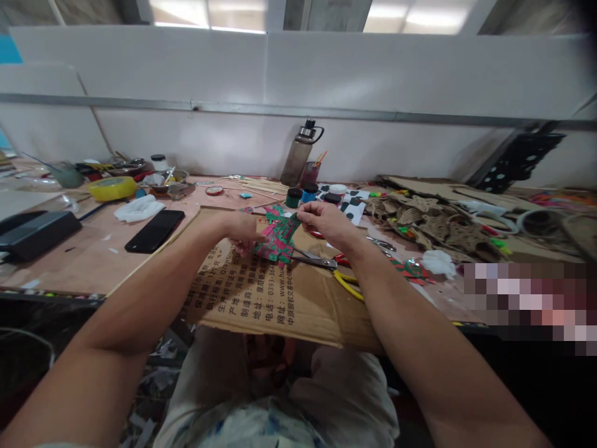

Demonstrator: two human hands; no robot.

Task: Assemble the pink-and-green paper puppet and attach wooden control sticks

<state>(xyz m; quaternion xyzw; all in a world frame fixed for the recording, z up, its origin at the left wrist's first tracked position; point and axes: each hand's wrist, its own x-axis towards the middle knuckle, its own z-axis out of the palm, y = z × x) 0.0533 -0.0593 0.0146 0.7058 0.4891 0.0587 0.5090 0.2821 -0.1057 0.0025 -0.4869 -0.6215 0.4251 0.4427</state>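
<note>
Observed desk around left hand and right hand; printed cardboard beneath both; yellow-handled scissors just bodyward of right. Recorded green-and-pink piece between hands, pinched by right, touched by left; cannot tell left grip.

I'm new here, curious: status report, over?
Right hand pinching pink-and-green cutout by upper right corner; left hand at its left side. Cutout over printed cardboard. Possibly in the way: scissors close beside it.
</note>
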